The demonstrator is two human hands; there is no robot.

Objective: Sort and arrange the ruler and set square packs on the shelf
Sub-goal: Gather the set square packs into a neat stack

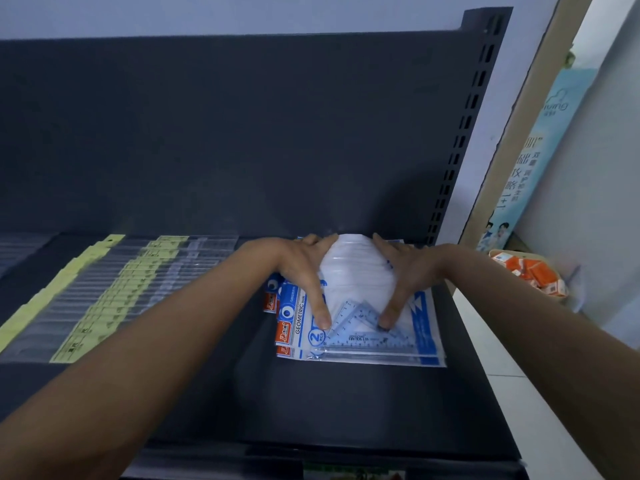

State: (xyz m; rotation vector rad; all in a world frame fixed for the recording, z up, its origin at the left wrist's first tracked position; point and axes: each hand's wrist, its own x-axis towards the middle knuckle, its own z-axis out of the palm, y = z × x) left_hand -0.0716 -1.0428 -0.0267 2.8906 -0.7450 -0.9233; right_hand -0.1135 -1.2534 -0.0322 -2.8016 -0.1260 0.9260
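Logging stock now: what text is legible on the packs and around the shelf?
"GEOMETRIC tools": blue strip of the top set square pack
"2": circle on that pack
"SET SQUARE", upside down: the clear set square
"1+1": poster at right
Too blurred: yellow ruler pack labels, red brand tag, poster's other print

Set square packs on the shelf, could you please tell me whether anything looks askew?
Yes: the set square packs are unevenly stacked, lower ones sticking out left under the top one, which bows upward between the left hand and right hand.
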